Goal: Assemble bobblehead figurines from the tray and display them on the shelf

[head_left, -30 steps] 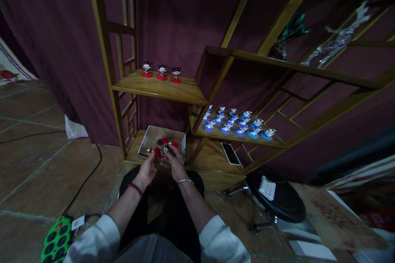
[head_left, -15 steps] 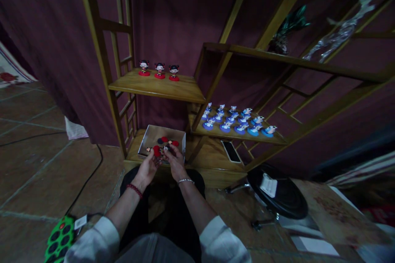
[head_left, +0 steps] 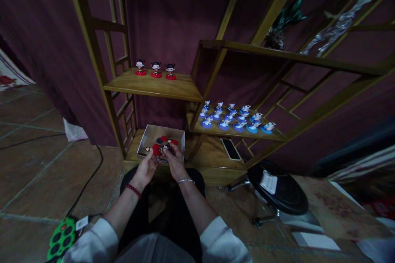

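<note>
My left hand (head_left: 147, 169) and my right hand (head_left: 175, 163) meet over the near edge of a shallow cardboard box (head_left: 148, 136) on the lowest wooden shelf. Between their fingertips they hold a small figurine with a red base (head_left: 159, 149). Which hand bears it I cannot tell; both touch it. More red-based figurines (head_left: 166, 141) lie loose in the box. Three such figurines (head_left: 155, 69) stand upright in a row on the upper left shelf (head_left: 154, 87).
Several blue-based figurines (head_left: 234, 117) stand in rows on the middle right shelf. A dark phone (head_left: 229, 149) lies on the lowest shelf. A black round stool (head_left: 279, 193) stands at right. A cable (head_left: 89, 174) and a green device (head_left: 61, 239) lie on the tiled floor.
The view has drifted slightly, so the shelves sit a little more to the left. My hands stay together at the box, holding the figurine much as before.
</note>
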Motion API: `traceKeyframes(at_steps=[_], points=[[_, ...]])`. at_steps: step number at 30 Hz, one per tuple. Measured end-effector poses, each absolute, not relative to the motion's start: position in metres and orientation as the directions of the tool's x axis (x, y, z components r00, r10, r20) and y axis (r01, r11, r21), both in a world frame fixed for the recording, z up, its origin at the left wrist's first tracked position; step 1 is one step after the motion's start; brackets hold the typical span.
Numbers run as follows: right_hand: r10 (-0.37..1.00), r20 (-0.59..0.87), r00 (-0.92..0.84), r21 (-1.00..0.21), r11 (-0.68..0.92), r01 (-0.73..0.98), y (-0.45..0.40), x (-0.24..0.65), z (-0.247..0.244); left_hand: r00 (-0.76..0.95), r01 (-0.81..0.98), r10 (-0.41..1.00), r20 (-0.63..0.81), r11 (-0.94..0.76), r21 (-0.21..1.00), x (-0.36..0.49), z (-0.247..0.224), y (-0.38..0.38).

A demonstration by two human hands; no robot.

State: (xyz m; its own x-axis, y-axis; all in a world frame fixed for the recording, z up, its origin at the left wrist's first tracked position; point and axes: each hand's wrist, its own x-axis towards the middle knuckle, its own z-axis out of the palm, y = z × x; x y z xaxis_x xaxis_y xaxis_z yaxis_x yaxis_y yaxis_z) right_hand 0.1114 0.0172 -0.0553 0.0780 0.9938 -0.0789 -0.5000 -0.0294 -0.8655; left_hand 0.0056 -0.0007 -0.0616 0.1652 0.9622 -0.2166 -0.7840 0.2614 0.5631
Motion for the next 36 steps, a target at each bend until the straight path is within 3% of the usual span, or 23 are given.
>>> traceKeyframes(at_steps=[36], points=[[0.995,-0.017,0.1,-0.938,0.019,-0.347,0.02,0.117,-0.059,0.1,-0.744,0.966,-0.237,0.231,0.627,0.009,-0.058,-0.004]])
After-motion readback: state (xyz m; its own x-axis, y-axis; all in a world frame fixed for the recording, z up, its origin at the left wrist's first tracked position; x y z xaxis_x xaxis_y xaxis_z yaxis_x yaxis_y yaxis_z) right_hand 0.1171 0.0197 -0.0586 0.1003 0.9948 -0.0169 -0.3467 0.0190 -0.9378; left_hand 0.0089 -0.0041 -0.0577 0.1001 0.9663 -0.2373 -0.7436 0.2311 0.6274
